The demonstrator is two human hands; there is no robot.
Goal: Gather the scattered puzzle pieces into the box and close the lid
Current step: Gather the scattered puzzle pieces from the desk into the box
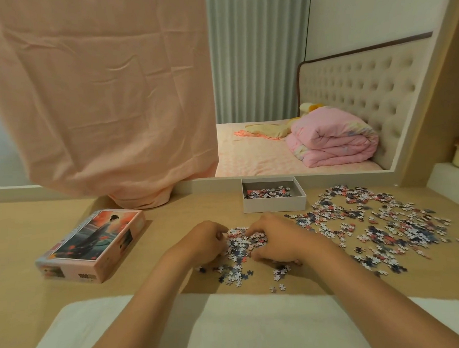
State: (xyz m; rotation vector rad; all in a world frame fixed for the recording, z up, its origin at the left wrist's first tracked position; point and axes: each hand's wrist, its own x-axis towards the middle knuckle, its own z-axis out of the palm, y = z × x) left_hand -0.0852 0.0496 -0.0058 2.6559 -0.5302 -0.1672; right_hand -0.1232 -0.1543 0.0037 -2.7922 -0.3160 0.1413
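While your left hand (209, 241) and right hand (273, 240) curl inward on either side of a small heap (241, 246) of pieces in front of you, you look to be mid-gather: fingers bent and cupped against the pile, scraping it together, not yet lifting. The box (273, 196), a shallow white cardboard tray, sits open at the far edge of the table (19, 238) with only a thin layer of pieces inside. Its lid (94, 246), glossy and printed with a figure, lies well apart to your left. Most of the pieces (380, 224), small, flat and knobbed, stay strewn loosely to your right. Next, I judge, you need to close both hands under the heap and carry it over to the box without spilling; thin card pieces slip easily on the smooth wood-look top, so scoop low.
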